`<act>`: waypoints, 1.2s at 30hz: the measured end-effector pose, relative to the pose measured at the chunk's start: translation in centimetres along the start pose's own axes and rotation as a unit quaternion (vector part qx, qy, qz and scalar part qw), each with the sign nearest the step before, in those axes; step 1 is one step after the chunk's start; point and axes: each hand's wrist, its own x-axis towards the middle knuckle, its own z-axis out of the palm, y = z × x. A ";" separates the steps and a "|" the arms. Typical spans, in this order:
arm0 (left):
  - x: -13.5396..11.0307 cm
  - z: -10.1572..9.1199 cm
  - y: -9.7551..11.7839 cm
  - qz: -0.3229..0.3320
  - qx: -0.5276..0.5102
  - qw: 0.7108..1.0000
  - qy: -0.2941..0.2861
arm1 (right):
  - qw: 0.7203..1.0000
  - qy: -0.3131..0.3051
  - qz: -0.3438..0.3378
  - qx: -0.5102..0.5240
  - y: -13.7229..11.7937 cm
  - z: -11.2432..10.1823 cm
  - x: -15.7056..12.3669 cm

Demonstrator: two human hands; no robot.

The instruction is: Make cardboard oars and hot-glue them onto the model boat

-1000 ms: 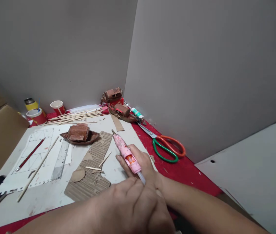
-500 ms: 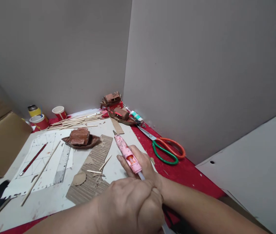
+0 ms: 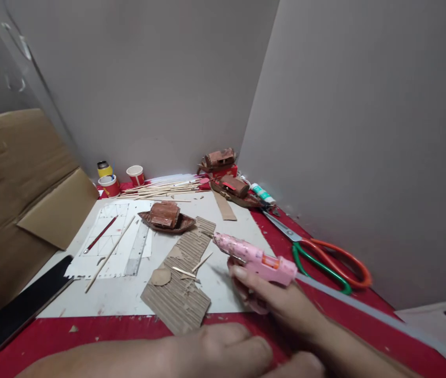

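Observation:
My right hand (image 3: 262, 289) is wrapped round the handle of a pink glue gun (image 3: 254, 257), its nozzle pointing left over the corrugated cardboard. A long translucent glue stick (image 3: 360, 304) sticks out of the gun's back, above my right forearm. Low in the view, my left hand (image 3: 234, 349) is apart from the gun, its fingers loosely bent and spread, partly cut off by the frame. Left of the nozzle lie the strip of corrugated cardboard (image 3: 176, 302) with short stick pieces on it and a small brown model boat (image 3: 166, 216).
Large scissors (image 3: 297, 239) lie at the right by the wall. Two more model boats (image 3: 234, 189) stand in the back corner beside thin wooden sticks (image 3: 160, 189). Leftward are paper cups (image 3: 135, 175), a drawing sheet (image 3: 107, 236), a ruler (image 3: 138, 247), a phone (image 3: 30, 302) and a cardboard box (image 3: 22, 194).
My left hand has come away from the glue stick and moved down. The glue gun has turned to point further left, its side now showing. The view has shifted leftward.

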 end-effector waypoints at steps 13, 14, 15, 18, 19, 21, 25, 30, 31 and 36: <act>-9.2 -7.4 -7.6 -0.360 -0.031 0.925 -0.114 | 0.986 -0.107 0.111 0.064 0.9 0.6 -0.5; -9.3 -7.0 -7.7 -0.360 -0.035 0.924 -0.127 | 0.984 -0.118 0.111 0.069 1.0 0.8 -0.5; -9.3 -6.6 -7.8 -0.358 -0.039 0.924 -0.130 | 0.983 -0.129 0.110 0.073 1.1 1.0 -0.5; -8.9 -5.8 -8.2 -0.353 -0.053 0.926 -0.123 | 0.982 -0.128 0.114 0.081 1.4 1.3 -0.5; -8.8 -5.7 -8.3 -0.355 -0.057 0.926 -0.120 | 0.982 -0.126 0.119 0.077 1.5 1.3 -0.5; -8.8 -5.5 -8.7 -0.368 -0.069 0.919 -0.124 | 0.981 -0.123 0.134 0.068 1.6 1.3 -0.5; -9.0 -5.4 -9.3 -0.405 -0.108 0.896 -0.143 | 0.980 -0.124 0.143 0.065 1.7 1.3 -0.5; -9.3 -5.1 -9.6 -0.416 -0.141 0.887 -0.143 | 0.982 -0.124 0.137 0.041 1.9 1.3 -0.3; -9.3 -5.0 -9.6 -0.416 -0.142 0.887 -0.140 | 0.983 -0.123 0.134 0.039 1.9 1.3 -0.3; -9.6 -4.7 -9.7 -0.415 -0.146 0.889 -0.128 | 0.982 -0.126 0.136 0.034 1.9 1.3 -0.2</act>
